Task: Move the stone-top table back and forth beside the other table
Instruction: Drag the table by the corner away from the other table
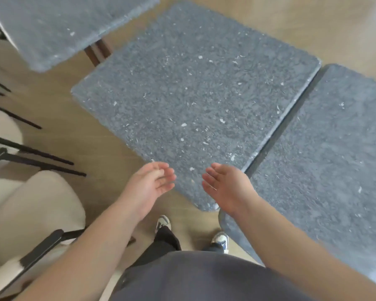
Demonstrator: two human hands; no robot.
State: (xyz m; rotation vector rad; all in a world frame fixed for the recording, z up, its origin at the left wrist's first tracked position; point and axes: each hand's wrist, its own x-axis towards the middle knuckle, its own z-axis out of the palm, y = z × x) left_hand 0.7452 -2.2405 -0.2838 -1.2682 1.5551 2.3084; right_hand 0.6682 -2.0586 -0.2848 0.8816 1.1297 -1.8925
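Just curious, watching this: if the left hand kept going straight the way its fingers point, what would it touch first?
Most likely the near edge of the middle stone-top table; the open left hand points at it, though depth is unclear.

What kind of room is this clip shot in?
Probably a dining area or a café-style eating space: several grey stone-top tables stand close together on a wood-look floor, with cream upholstered chairs on thin black legs beside them. Both hands are open.

The table (195, 109) beyond the hands hides its own legs. Right of the right hand (226, 185), a 2nd table (334, 159) is cropped. The 3rd table (59, 25) is blurred and cropped.
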